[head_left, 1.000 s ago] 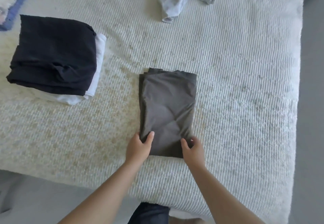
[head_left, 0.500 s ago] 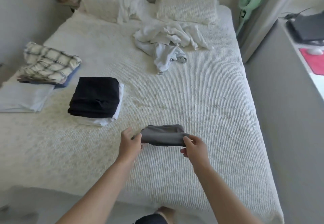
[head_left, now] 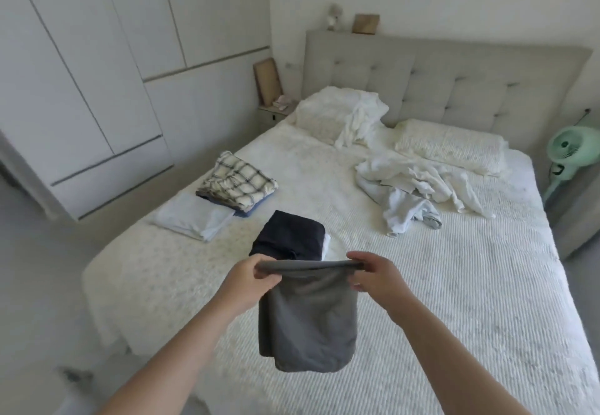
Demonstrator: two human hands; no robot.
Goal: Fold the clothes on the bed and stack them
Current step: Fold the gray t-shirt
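Folded grey garment [head_left: 308, 317], held above the bed [head_left: 454, 284] near the black-topped stack [head_left: 289, 236], pinched at its top edge by 2 hands, left [head_left: 250, 281] and right [head_left: 376, 280]; risk: hanging layers apparently loose, may unfold in transfer.

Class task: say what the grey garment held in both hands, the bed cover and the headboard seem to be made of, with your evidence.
Grey garment: thin, smooth, matte fabric, probably a knit; it hangs limp between the left hand and the right hand.
Bed cover: white, ribbed woven textile; fine parallel ridges.
Headboard: grey upholstery, likely padded; tufted dimples.
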